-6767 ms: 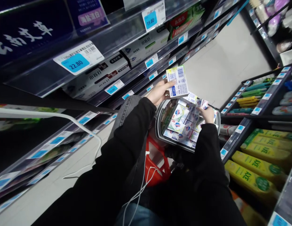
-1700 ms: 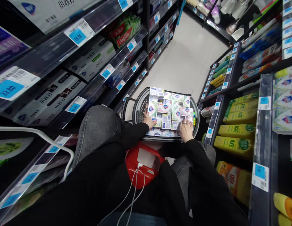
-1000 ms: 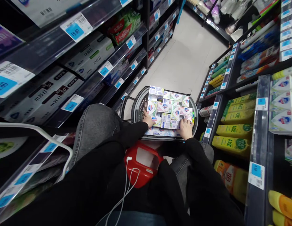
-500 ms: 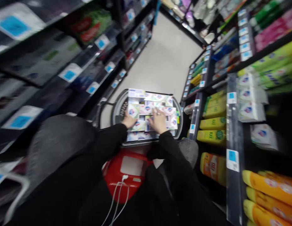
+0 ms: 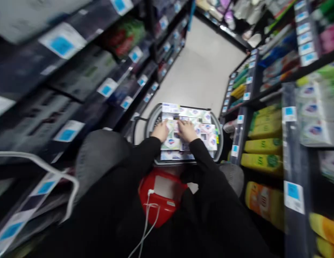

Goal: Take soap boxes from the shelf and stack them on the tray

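Both hands [image 5: 174,131] on soap boxes [image 5: 199,123]

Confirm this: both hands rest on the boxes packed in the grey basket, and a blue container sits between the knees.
Wrong colour. The head view shows a red container between the knees. Left hand and right hand do rest on the boxes in the grey basket.

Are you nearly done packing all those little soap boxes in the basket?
Nearly, it seems. The soap boxes already fill the grey basket in flat rows up to its rim. Both hands, left hand and right hand, rest on the middle boxes. What remains is hard to tell, because the picture is blurred.
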`<action>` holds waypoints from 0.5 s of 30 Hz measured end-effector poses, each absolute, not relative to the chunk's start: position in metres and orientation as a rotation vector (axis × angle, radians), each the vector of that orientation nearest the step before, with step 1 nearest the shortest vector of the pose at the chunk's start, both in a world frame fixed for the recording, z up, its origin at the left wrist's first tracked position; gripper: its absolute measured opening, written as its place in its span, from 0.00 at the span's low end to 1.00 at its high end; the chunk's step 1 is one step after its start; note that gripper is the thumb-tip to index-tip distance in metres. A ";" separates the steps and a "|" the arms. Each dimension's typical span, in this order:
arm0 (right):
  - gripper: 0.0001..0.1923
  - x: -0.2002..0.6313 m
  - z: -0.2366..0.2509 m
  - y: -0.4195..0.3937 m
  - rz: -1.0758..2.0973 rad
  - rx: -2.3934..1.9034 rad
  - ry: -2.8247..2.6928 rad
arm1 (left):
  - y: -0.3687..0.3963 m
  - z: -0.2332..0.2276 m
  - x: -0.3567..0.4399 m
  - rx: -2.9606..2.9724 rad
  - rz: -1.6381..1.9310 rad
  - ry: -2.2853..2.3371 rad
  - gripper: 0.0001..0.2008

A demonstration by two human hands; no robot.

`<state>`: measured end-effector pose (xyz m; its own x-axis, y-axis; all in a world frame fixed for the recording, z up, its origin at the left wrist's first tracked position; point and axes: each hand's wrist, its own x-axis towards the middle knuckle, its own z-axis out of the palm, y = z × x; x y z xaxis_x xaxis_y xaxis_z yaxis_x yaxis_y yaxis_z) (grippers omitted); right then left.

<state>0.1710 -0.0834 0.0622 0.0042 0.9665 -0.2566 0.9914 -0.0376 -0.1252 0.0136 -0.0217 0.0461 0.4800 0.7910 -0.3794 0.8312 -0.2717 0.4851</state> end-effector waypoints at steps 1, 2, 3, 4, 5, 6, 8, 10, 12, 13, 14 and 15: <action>0.33 0.172 0.059 -0.083 -0.442 2.174 2.125 | -0.023 0.046 0.013 2.075 -0.106 1.350 0.34; 0.34 0.172 0.055 -0.082 -0.456 2.198 2.117 | -0.023 0.047 0.012 2.037 -0.114 1.336 0.36; 0.34 0.172 0.053 -0.082 -0.464 2.215 2.111 | -0.024 0.048 0.012 2.012 -0.123 1.337 0.37; 0.34 0.171 0.052 -0.081 -0.467 2.229 2.098 | -0.025 0.050 0.011 1.992 -0.123 1.330 0.38; 0.33 0.170 0.051 -0.081 -0.464 2.239 2.088 | -0.026 0.052 0.011 1.977 -0.120 1.326 0.39; 0.33 0.170 0.051 -0.082 -0.460 2.243 2.085 | -0.027 0.054 0.011 1.972 -0.117 1.327 0.39; 0.33 0.169 0.052 -0.083 -0.451 2.256 2.076 | -0.029 0.057 0.011 1.974 -0.107 1.325 0.39; 0.32 0.169 0.051 -0.083 -0.441 2.275 2.061 | -0.029 0.057 0.012 1.977 -0.106 1.322 0.37; 0.32 0.167 0.049 -0.083 -0.436 2.284 2.056 | -0.028 0.054 0.013 1.979 -0.113 1.327 0.36; 0.32 0.166 0.048 -0.083 -0.437 2.283 2.061 | -0.028 0.052 0.013 1.979 -0.117 1.335 0.36; 0.32 0.164 0.047 -0.082 -0.444 2.279 2.070 | -0.027 0.050 0.014 1.978 -0.121 1.341 0.36; 0.33 0.163 0.046 -0.081 -0.455 2.279 2.076 | -0.027 0.048 0.014 1.978 -0.124 1.339 0.36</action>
<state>0.1630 -0.0810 0.0465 0.0698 0.9706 -0.2304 0.9780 -0.1121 -0.1761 0.0141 -0.0268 0.0477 0.4524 0.7666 -0.4558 0.8373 -0.1891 0.5130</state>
